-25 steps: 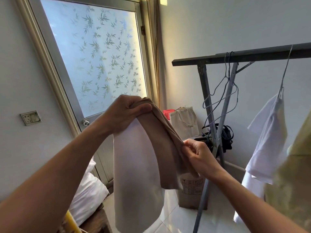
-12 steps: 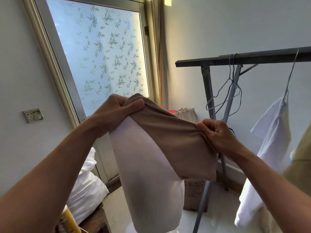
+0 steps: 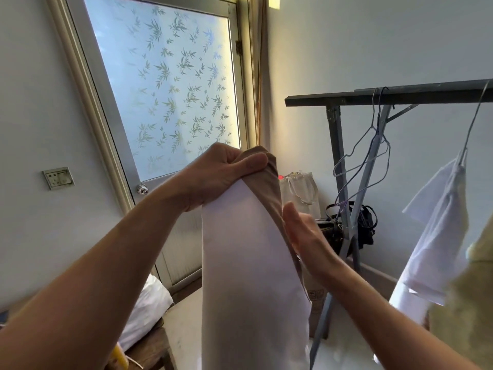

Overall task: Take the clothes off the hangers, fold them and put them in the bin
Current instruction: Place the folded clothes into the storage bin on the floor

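My left hand grips the top of a tan-and-white garment, which hangs down folded lengthwise in front of me. My right hand lies flat with straight fingers against the garment's right edge. On the dark clothes rack hang empty wire hangers. Further right a white shirt hangs on a hanger, and a yellowish garment shows at the frame's edge. No bin is in view.
A frosted glass door stands ahead on the left. A white cloth bag, a black bag and a cardboard box sit by the rack's legs. A white sack lies on a wooden stool at lower left.
My right hand let go of the garment's tan corner and now lies flat against its side. The spread cloth has closed into a narrow hanging strip.
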